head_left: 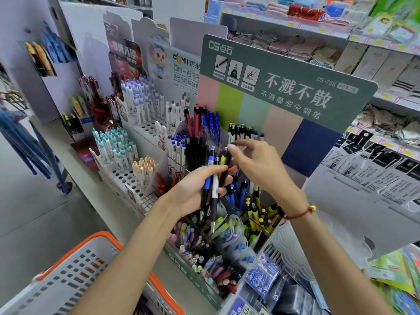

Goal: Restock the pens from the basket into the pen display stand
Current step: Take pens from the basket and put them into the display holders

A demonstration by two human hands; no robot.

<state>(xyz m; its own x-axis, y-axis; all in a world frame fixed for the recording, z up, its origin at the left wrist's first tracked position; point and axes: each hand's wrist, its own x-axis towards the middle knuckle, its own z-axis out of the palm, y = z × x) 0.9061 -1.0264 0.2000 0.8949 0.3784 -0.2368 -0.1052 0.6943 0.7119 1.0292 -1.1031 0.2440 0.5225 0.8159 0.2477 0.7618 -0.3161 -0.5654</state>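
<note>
Head view: mid-restock. Left hand (193,189) grips bundle of pens (212,189), fingers curled round the barrels, tips down, held over centre of pen display stand (284,92). Bundle: blue, white, black and yellow barrels, several left to place. Right hand (261,169) reaching in at bundle top, thumb and index fingers together at a pen cap; whether actually pinching it, cannot tell, blurred. Stand compartments already hold stock: black/white pens (241,133) far behind hands, blue pens (211,123) far left of those, yellow pens (263,214) near right, pastel pens (200,244) nearest. Cannot tell which of these came from basket. Orange-rimmed basket (75,267) near left, on lower level beside left forearm; inside mostly hidden, remaining pens unknown. Judged: partway through, handheld bundle not yet sorted, basket check outstanding.
</note>
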